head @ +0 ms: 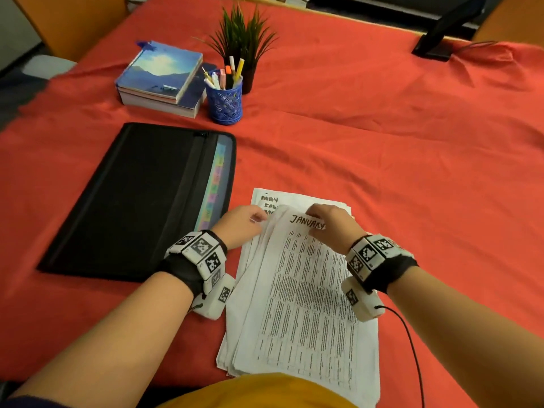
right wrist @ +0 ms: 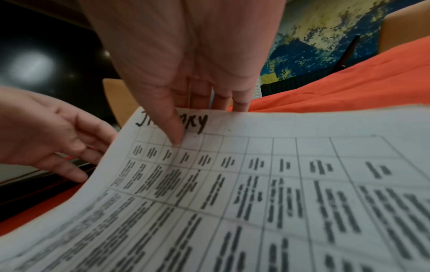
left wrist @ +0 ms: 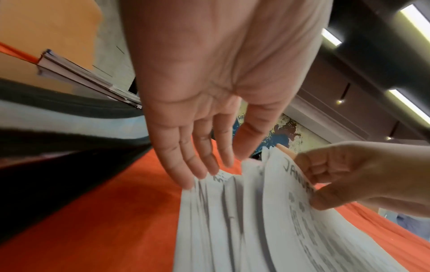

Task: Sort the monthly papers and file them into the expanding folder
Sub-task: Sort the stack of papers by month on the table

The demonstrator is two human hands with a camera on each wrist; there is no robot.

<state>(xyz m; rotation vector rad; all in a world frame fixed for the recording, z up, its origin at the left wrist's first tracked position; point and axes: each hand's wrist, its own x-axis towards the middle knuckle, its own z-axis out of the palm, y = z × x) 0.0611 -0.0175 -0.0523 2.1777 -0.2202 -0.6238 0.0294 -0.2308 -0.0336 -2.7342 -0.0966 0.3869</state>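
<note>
- The right hand [head: 328,226] pinches the JANUARY sheet [head: 306,293], thumb on top, fingers hidden behind.
- The left hand [head: 240,225], fingers straight, touches the paper stack [left wrist: 209,220] (lower sheets' headings mostly covered).
- The expanding folder [head: 138,198] lies beside it on the desk.

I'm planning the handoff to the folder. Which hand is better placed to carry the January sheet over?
Right, probably. The right hand already pinches the January sheet at its top edge, thumb on top. The left hand only touches the stack's edge with straight fingers, though it sits nearer the folder.
</note>
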